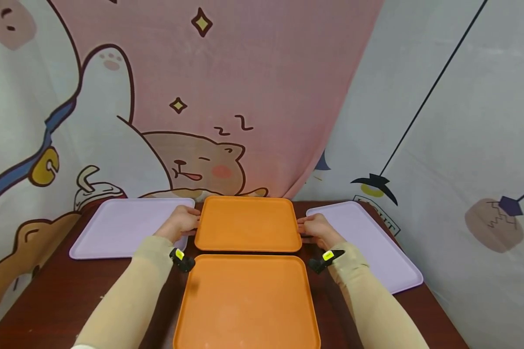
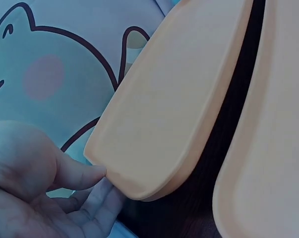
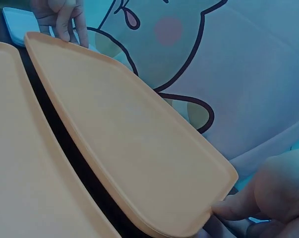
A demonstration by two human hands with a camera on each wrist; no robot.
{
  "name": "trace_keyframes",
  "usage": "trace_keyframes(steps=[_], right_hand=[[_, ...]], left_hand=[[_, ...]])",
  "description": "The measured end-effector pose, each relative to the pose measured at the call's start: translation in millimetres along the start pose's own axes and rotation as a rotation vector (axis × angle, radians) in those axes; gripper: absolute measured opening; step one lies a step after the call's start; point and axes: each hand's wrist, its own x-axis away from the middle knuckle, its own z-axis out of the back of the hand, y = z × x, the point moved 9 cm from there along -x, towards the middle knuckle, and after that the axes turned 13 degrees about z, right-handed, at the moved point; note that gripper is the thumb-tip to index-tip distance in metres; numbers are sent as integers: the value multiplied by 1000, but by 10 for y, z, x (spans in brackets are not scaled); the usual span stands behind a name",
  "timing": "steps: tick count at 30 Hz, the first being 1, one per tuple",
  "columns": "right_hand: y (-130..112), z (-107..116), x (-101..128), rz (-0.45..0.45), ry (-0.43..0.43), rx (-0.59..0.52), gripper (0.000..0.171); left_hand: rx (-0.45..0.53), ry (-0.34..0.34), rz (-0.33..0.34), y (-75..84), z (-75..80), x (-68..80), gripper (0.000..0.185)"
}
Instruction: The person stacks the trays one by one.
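Note:
Two orange trays lie one behind the other on the dark table. At the left short side of the rear orange tray (image 1: 249, 224), my left hand (image 1: 181, 224) holds the edge. Its thumb (image 2: 82, 173) touches the rim, with the other fingers lower, partly under the edge. On the opposite side my right hand (image 1: 320, 230) grips the same tray, thumb (image 3: 233, 206) at the rim and the other fingers partly hidden below. The front orange tray (image 1: 248, 300) lies nearer me, a narrow dark gap between the two. Both orange trays hold nothing.
A pale lilac tray (image 1: 133, 228) lies at the left, partly behind my left hand. Another lilac tray (image 1: 368, 245) sits angled at the right, partly behind my right forearm. A cartoon-printed cloth (image 1: 253, 97) hangs behind the dark table (image 1: 100, 291).

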Motion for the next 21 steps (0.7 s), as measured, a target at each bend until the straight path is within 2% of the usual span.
trace_keyframes(steps=[10, 21], right_hand=[[-80, -7, 33, 20, -38, 3, 43], [-86, 52, 70, 23, -65, -31, 42]], left_hand=[[33, -50, 17, 5, -7, 80, 46], [32, -85, -2, 45, -18, 128, 44]])
